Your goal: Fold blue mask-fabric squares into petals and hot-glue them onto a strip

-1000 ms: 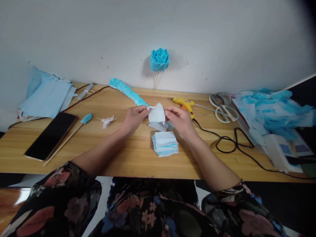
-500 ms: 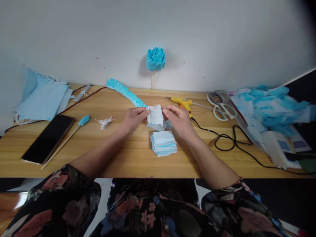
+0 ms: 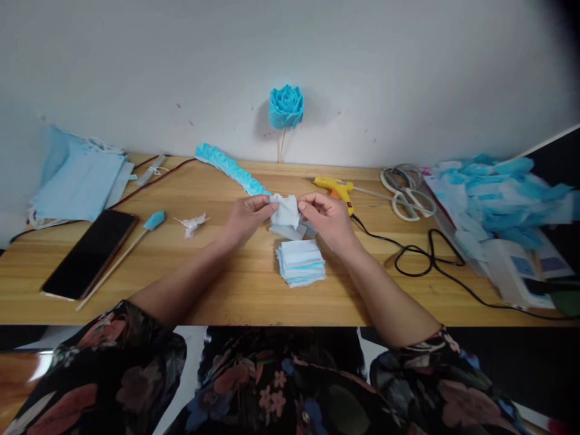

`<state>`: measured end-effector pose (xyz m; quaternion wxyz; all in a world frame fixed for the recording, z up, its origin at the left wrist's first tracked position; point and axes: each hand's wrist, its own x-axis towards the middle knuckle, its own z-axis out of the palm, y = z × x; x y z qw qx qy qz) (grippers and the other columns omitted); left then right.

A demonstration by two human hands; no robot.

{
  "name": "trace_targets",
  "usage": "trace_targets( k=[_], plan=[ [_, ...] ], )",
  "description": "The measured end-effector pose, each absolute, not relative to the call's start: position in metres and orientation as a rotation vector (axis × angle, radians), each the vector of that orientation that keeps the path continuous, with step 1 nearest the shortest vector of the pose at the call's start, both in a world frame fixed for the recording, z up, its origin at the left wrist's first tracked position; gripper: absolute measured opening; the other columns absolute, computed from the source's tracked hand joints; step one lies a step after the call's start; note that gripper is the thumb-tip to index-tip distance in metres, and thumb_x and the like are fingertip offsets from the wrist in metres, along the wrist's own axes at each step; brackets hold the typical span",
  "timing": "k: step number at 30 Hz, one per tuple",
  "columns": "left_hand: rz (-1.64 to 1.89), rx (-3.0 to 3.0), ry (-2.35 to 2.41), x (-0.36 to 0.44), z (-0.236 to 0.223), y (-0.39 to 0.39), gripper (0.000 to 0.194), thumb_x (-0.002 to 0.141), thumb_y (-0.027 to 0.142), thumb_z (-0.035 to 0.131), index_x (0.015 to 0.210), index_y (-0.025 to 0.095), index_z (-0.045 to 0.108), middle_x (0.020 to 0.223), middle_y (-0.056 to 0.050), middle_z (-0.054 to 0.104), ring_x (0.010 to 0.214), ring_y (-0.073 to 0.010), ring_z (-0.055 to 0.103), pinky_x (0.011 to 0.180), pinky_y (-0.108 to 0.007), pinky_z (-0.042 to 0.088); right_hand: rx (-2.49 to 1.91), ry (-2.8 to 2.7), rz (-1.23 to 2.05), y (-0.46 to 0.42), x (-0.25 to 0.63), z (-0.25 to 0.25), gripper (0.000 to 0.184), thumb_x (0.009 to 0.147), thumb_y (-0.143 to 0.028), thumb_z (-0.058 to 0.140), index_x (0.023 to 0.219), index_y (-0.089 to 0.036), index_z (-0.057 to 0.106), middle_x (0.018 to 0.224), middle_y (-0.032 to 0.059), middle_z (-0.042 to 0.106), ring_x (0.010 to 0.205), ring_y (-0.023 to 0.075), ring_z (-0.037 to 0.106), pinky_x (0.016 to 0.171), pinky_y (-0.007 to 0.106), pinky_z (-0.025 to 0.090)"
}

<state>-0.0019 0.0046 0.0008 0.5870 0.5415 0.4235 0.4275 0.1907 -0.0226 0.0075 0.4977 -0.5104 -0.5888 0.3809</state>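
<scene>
A small square of white fabric [image 3: 285, 211] is stretched between my two hands above the table. My left hand [image 3: 249, 217] pinches its left edge, thumb on top. On the opposite edge my right hand [image 3: 322, 214] has a similar pinch. Just below lies a stack of pale blue and white fabric squares [image 3: 301, 263], and some greyish pieces [image 3: 290, 232] show partly behind the held square. A pleated strip of blue fabric petals [image 3: 229, 166] runs from back left toward my left hand. Behind, a blue fabric rose [image 3: 286, 107] stands on a thin stick against the wall.
To the right are a yellow glue gun [image 3: 334, 188] with a looping black cord, scissors [image 3: 410, 205] and a heap of blue scraps [image 3: 502, 193]. Leftward lie face masks [image 3: 81, 181], a phone [image 3: 90, 254], a blue-tipped stick [image 3: 122, 258] and a crumpled white scrap [image 3: 193, 225].
The square was bunched at its top, then flattened, and its upper edge now dips between my fingers. Both hands keep their pinch. The whole view has shifted slightly.
</scene>
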Motion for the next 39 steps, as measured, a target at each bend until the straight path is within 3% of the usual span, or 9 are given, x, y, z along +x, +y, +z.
trace_targets(
  k=[4, 13, 26, 39],
  plan=[
    [1.004, 1.240, 0.960, -0.0020, -0.0007, 0.0055, 0.040, 0.066, 0.053, 0.086, 0.077, 0.017, 0.072, 0.075, -0.001, 0.072, 0.069, -0.0138, 0.062, 0.069, -0.027, 0.050, -1.228, -1.439, 0.934, -0.0234, 0.1912, 0.0069, 0.022, 0.085, -0.039, 0.066, 0.076, -0.019, 0.068, 0.066, -0.0016, 0.059, 0.062, 0.0117, 0.051, 0.059, 0.027, 0.039],
    [1.020, 1.264, 0.986, -0.0031, -0.0028, 0.0053, 0.032, 0.076, 0.045, 0.081, 0.072, 0.018, 0.067, 0.069, 0.001, 0.066, 0.065, -0.0126, 0.059, 0.065, -0.027, 0.048, -1.213, -1.434, 0.957, -0.0235, 0.1895, 0.0079, 0.018, 0.083, -0.038, 0.070, 0.082, -0.021, 0.074, 0.069, -0.0007, 0.064, 0.063, 0.0125, 0.054, 0.059, 0.028, 0.043],
    [1.045, 1.257, 1.052, 0.0000, -0.0011, 0.0041, 0.036, 0.071, 0.050, 0.082, 0.070, 0.017, 0.067, 0.068, 0.000, 0.066, 0.063, -0.0109, 0.054, 0.061, -0.024, 0.045, -1.235, -1.529, 0.849, -0.0250, 0.1855, 0.0051, 0.015, 0.082, -0.035, 0.069, 0.082, -0.021, 0.074, 0.078, 0.0014, 0.073, 0.069, 0.0145, 0.062, 0.066, 0.030, 0.048],
    [1.032, 1.374, 1.087, -0.0017, 0.0004, 0.0035, 0.043, 0.077, 0.053, 0.074, 0.056, 0.018, 0.060, 0.056, 0.001, 0.056, 0.055, -0.0108, 0.047, 0.056, -0.025, 0.038, -1.275, -1.428, 0.767, -0.0209, 0.1895, 0.0013, 0.013, 0.086, -0.034, 0.065, 0.079, -0.022, 0.065, 0.072, -0.0015, 0.065, 0.062, 0.0125, 0.055, 0.062, 0.029, 0.044]
  ],
)
